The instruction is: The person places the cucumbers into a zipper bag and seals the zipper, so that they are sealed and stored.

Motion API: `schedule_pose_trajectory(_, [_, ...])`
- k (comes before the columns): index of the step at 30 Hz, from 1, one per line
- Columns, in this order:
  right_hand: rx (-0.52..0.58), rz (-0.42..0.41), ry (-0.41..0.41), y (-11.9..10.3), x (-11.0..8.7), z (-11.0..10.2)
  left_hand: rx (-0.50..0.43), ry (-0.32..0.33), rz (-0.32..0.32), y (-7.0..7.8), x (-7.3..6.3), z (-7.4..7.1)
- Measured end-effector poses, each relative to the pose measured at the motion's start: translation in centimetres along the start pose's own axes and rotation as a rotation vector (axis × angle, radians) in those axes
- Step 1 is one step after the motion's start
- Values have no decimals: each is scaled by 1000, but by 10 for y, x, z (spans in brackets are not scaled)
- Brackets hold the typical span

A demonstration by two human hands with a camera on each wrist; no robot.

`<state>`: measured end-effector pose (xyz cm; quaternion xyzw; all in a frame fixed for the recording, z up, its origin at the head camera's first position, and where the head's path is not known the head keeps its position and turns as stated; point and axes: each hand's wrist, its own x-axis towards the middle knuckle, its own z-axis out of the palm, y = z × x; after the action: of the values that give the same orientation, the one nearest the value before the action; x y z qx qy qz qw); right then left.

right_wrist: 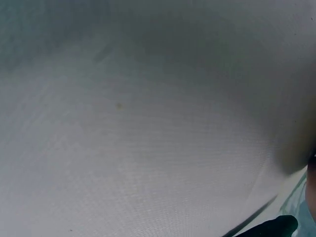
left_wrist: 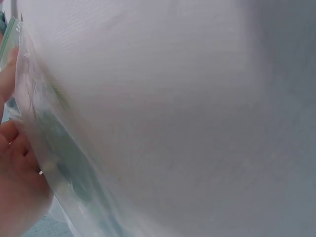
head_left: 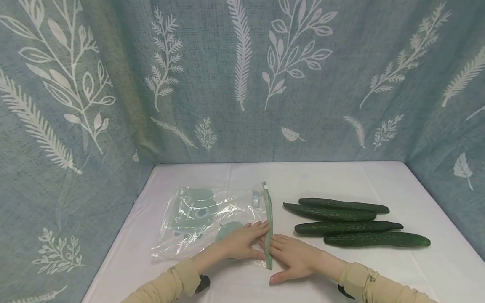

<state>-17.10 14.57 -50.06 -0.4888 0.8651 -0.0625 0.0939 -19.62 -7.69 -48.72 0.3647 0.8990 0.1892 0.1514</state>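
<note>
A clear zip bag (head_left: 235,198) with pale green printed shapes lies flat on the white table, its green zip strip (head_left: 270,227) along the right edge. My left hand (head_left: 244,242) rests on the bag, fingers extended toward the strip. From the other side, my right hand (head_left: 297,254) lies low on the table with its fingertips at the strip and its thumb spread apart. In the left wrist view the bag (left_wrist: 69,153) appears edge-on beside my left hand (left_wrist: 22,182). The right wrist view shows mostly white cloth, with only a sliver of hand at its right edge.
Several dark green cucumbers (head_left: 348,227) lie side by side on the right of the white table (head_left: 322,181). A blue-grey curtain (head_left: 212,84) with white leaf prints surrounds the table at the back and sides.
</note>
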Motion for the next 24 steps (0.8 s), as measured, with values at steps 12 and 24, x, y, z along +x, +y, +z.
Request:
schedule_pose_trajectory(12, [-33, 2, 13, 0, -1, 0, -68, 89, 32, -5, -2, 1])
schedule_pose_trajectory(24, [-47, -21, 32, 0, -3, -3, -207, 208, 80, -1, -11, -9])
